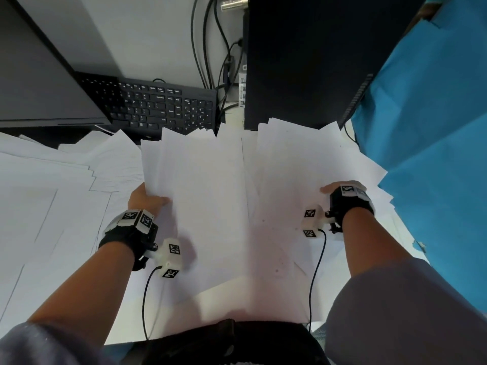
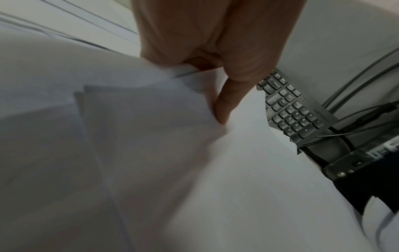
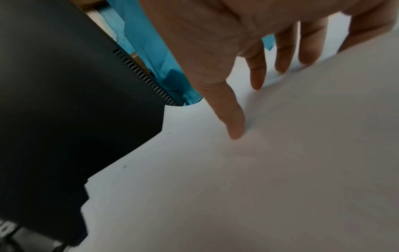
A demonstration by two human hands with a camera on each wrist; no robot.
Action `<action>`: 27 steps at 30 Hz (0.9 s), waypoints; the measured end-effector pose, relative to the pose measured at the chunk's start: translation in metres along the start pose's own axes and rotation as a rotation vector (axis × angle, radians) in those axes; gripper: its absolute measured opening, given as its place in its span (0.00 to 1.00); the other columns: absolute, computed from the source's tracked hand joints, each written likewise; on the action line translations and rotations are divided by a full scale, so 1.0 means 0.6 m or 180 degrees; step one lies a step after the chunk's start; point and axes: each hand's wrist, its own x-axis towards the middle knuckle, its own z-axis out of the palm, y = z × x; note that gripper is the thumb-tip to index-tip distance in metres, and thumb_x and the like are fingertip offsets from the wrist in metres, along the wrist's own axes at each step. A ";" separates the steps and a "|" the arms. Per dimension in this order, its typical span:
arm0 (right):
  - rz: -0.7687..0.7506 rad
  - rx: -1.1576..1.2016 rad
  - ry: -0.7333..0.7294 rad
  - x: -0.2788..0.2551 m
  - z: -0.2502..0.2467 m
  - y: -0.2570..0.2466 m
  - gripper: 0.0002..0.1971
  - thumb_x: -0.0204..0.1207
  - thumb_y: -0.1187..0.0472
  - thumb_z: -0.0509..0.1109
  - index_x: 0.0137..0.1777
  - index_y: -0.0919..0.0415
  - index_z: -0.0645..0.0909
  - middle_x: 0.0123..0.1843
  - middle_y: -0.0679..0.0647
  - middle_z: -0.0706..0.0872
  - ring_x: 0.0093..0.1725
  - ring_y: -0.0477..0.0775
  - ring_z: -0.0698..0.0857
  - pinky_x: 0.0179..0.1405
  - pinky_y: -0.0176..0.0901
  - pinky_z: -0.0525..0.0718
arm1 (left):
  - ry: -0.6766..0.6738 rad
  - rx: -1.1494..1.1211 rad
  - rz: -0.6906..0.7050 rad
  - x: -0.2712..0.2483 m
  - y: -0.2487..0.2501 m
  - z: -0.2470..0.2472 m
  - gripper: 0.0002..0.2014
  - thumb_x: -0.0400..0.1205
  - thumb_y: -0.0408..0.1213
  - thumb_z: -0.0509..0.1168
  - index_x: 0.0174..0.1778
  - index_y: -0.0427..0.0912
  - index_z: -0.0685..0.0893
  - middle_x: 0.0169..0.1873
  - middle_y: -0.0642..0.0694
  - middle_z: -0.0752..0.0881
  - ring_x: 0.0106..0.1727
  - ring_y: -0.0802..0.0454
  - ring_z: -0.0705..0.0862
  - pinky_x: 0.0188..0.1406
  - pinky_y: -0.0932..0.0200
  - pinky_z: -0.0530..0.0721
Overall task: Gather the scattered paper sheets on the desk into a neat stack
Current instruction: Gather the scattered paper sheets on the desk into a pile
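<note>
Paper sheets (image 1: 39,206) lie scattered across the bench's left; left hand (image 1: 143,197), grip pinching a fanned bundle (image 1: 195,180), long axis pointing away; right hand (image 1: 340,189), fingers spread flat, presses sheets beside it.

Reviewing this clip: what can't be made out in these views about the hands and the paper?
- Left hand fingers: under the held sheets in the head view; left wrist view shows only the thumb on top.
- Right hand fingertips: behind the wrist strap in the head view.
- Sheet count: edges overlap, left wrist view blurred.
- Keyboard left end: behind the monitor.
</note>
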 end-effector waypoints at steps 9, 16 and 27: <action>0.0133 -0.0183 -0.0373 0.077 0.017 0.055 0.51 0.49 0.35 0.82 0.75 0.50 0.70 0.78 0.59 0.67 0.74 0.64 0.71 0.73 0.60 0.71 | 0.0004 -0.0038 -0.0140 -0.005 -0.011 -0.006 0.21 0.74 0.27 0.71 0.64 0.32 0.80 0.62 0.33 0.84 0.63 0.35 0.82 0.59 0.49 0.78; 0.0249 0.0795 0.0070 0.020 -0.018 0.061 0.41 0.55 0.38 0.76 0.69 0.52 0.74 0.70 0.61 0.79 0.68 0.66 0.80 0.65 0.70 0.77 | -0.0037 0.0045 -0.0088 0.002 -0.003 -0.004 0.23 0.74 0.27 0.71 0.67 0.32 0.79 0.64 0.32 0.83 0.65 0.35 0.80 0.63 0.46 0.77; -0.0199 0.0736 -0.0272 -0.012 -0.041 0.012 0.29 0.67 0.42 0.70 0.70 0.47 0.75 0.72 0.59 0.75 0.62 0.65 0.81 0.62 0.61 0.82 | -0.0119 -0.0030 -0.0059 0.002 -0.003 -0.003 0.23 0.75 0.25 0.70 0.67 0.30 0.78 0.65 0.31 0.82 0.66 0.35 0.80 0.53 0.54 0.74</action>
